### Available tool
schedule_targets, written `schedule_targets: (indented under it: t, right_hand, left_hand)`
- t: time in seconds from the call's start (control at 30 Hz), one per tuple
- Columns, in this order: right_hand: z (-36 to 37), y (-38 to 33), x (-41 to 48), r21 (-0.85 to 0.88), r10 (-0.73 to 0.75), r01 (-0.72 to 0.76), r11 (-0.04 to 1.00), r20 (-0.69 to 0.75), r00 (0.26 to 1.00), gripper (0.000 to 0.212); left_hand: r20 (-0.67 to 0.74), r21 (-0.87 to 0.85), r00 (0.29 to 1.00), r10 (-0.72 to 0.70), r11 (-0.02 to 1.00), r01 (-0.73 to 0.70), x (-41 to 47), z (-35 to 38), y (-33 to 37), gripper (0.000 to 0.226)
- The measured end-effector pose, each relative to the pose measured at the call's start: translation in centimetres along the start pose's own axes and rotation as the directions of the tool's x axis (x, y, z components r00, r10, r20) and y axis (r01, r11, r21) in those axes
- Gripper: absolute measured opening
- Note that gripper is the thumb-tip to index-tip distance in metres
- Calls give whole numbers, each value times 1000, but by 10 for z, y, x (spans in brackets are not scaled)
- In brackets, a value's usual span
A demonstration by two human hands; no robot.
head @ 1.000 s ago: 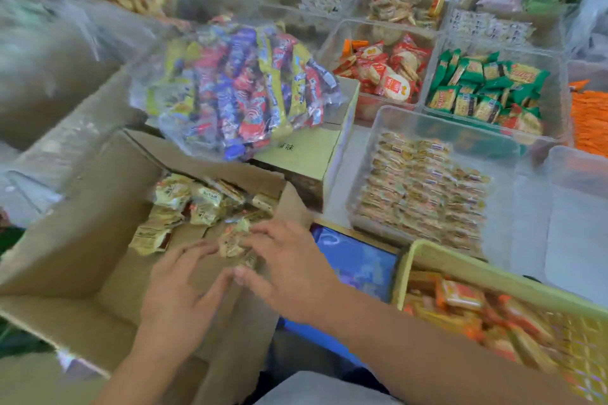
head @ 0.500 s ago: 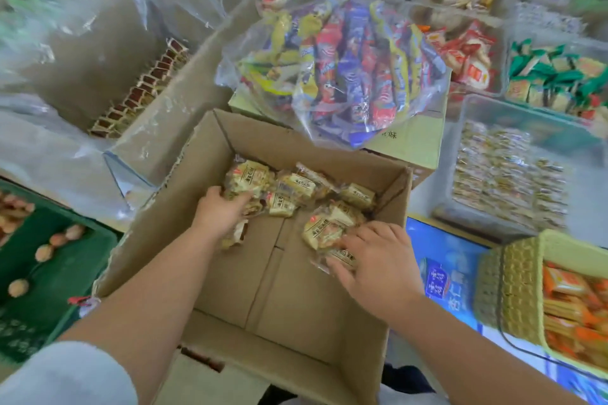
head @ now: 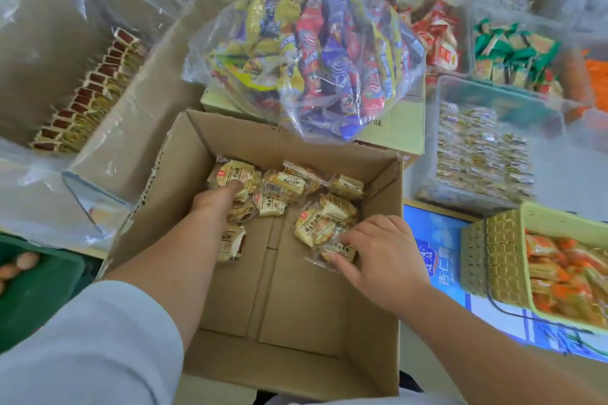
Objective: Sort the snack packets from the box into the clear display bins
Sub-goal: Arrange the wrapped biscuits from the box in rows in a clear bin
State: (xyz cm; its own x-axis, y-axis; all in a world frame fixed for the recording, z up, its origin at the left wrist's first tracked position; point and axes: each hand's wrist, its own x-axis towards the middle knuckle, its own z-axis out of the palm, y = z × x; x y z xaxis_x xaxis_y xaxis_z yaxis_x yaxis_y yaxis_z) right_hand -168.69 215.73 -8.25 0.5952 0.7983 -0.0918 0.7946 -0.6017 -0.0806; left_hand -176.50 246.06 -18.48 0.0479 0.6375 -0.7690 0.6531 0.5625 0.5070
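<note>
Head view: a crowded desk (head: 409, 181) carries an open cardboard box (head: 329, 322), with packets (head: 283, 184) heaped at its far end. The left hand (head: 217, 200) is curled into the heap, gripping packets. The right hand (head: 385, 256) pinches a packet nearer the camera. A bag (head: 312, 52) of bright snacks stands behind the box. Clear bins (head: 444, 92) fill the right side, with a basket (head: 493, 256) in front of them.

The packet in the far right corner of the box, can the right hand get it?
Probably yes. The right hand is inside the open box, holding packets just short of that corner packet, and nothing covers it.
</note>
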Motion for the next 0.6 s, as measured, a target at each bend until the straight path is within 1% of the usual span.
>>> schedule_targets:
  t: [0.07,0.17,0.2,0.3,0.47,0.6]
  right_hand:
    - [0,-1,0,-6,-3,3,1000,-8,1000,46]
    - [1,-2,0,-21,-10,10,1000,6,1000,47]
    - [1,-2,0,-26,-13,13,1000,12,1000,47]
    - [-1,-3,0,-21,-15,15,1000,1,1000,48]
    - [-2,-2,1,-45,-16,17,999,30,999,54]
    - [-3,-2,0,-23,-16,17,1000,39,999,57]
  left_hand:
    - [34,-40,999,-9,999,10,2,0,1,105]
    - [51,-74,999,-4,997,7,3,-1,-2,81]
    - [56,-96,998,5,995,1,3,-1,-4,76]
    - [75,-178,996,51,983,-37,-3,-3,-7,83]
    - [89,-229,977,192,959,-168,-37,-17,-6,81]
    - [69,-246,935,348,914,-322,-87,-39,-13,59]
